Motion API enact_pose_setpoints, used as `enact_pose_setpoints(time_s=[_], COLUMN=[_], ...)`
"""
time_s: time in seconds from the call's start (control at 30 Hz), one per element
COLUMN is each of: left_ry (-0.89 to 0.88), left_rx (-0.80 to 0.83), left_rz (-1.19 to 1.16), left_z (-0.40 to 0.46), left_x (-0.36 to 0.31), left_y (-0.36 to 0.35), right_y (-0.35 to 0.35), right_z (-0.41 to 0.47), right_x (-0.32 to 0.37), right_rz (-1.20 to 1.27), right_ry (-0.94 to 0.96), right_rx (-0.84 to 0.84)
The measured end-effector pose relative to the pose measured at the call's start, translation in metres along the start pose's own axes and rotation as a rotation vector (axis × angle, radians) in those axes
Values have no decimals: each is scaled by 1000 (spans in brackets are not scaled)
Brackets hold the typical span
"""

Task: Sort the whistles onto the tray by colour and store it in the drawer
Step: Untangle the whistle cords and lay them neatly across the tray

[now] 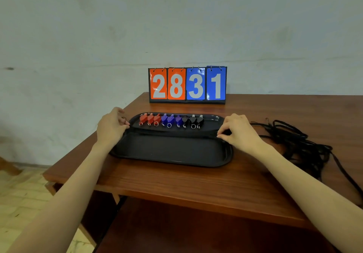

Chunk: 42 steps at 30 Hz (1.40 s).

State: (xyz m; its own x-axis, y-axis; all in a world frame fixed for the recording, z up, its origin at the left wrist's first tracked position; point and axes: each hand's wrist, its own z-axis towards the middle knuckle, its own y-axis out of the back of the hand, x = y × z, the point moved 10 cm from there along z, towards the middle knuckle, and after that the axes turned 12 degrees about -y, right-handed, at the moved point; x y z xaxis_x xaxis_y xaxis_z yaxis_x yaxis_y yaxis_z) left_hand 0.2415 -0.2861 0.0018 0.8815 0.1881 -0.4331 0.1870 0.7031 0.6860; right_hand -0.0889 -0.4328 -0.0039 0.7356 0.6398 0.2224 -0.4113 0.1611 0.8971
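Now the left hand (pixel 111 126) grips the left rim of the black oblong metal tray (pixel 170 152) on the brown wooden table (pixel 176 186), while the right hand (pixel 238 132) pinches its right rim. Red whistles (pixel 149 119), blue whistles (pixel 170 120) and black whistles (pixel 193 121) line its far side, grouped by colour.

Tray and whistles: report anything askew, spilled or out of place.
Nothing stands out. On the tray the red whistles, blue whistles and black whistles sit in one tidy row, grouped by colour. The left hand and right hand are at its ends.
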Motion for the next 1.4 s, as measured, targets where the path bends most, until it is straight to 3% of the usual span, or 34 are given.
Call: enact_pose_setpoints(time_s=[0.4,0.67,0.8,0.9,1.0,1.13,1.4], left_ry=[-26,-157,-223,-367,-520,-645,-635], left_rx=[94,17,40,76,79,77,184], left_rz=[186,406,238,119,28,-33,-130], left_z=[7,8,8,4,-1,2,15], left_x=[0,-30,-72,-125,-184,-244,-278], left_y=[-13,-4,-26,-49,-64,-81,-118], right_y=[-4,8,44,55,48,38,17], right_z=[2,5,12,9,2,-2,3], right_x=[2,-4,-47,-101,-143,-167,-178], right_rz=[-28,8,164,125,38,-38,-189], right_ry=[-13,-28,-195,-434,-618,-720,-786], right_rx=[10,-34,-195,-267,-237,-199,-78])
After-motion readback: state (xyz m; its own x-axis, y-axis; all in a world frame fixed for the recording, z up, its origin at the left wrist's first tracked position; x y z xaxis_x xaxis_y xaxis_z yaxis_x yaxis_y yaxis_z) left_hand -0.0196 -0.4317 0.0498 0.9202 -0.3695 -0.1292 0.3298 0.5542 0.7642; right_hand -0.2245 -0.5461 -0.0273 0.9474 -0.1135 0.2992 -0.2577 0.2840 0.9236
